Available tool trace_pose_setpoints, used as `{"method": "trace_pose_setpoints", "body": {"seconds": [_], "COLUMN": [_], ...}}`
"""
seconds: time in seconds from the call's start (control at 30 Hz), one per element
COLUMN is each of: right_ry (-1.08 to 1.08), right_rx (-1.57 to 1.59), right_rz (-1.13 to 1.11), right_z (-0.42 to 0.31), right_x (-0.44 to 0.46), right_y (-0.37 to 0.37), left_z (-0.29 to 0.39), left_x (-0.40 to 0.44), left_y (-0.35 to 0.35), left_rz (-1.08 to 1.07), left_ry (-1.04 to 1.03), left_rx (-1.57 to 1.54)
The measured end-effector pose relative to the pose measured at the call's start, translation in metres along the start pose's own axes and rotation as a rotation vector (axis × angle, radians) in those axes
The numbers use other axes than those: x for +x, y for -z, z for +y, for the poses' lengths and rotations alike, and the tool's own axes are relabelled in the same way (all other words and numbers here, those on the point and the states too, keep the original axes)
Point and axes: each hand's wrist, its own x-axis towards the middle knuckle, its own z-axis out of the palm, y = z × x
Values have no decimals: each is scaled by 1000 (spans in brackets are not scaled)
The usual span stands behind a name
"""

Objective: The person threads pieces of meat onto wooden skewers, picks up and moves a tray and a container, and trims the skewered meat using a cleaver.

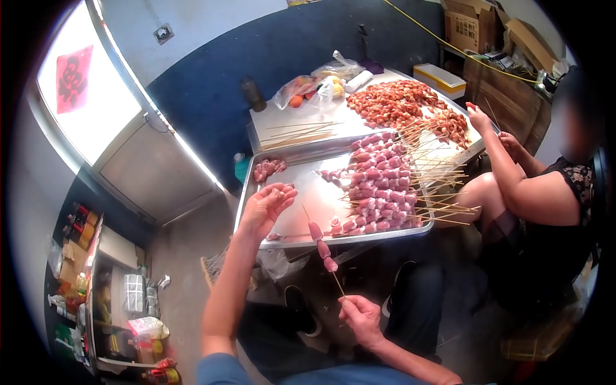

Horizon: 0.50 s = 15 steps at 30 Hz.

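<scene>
So, biggest thing first: a pale, flat-topped table [263, 119] fills the back, and a seated person in a dark patterned top [555, 202] is off its right edge, both hands raised, a thin stick showing by them. Up against the table's near edge there's a shallow rectangular silver metal tray [307, 186]. A big heap of reddish-orange meat chunks [404, 102] is spread over the table toward its right edge, and a thick stack of raw pink meat skewers [382, 183] lines the tray's right side, sticks poking past that edge. Now the hands: the wearer's left hand [269, 204] hovers over the tray near its left edge, fingers curled with the tips close together, can't tell if anything's between them. The right hand [361, 317] is lower, out past the near edge, thumb and fingers pinching the bottom of a single wooden skewer with pink meat pieces [323, 249], which tilts up and left toward the tray. Smallish pile of loose raw pink meat [269, 169] in the tray's far left corner, too.
</scene>
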Motion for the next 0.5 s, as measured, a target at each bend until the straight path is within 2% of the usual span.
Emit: {"method": "trace_pose_setpoints", "body": {"seconds": [0.17,0.5], "right_ry": [0,2], "right_rx": [4,-17], "right_rz": [-35,-33], "right_z": [3,9], "right_x": [-6,-11], "right_y": [-1,3], "left_z": [-7,-22], "left_x": [-26,-39], "left_y": [-18,-29], "left_rz": [101,97], "left_ry": [-14,15], "left_rx": [19,-103]}}
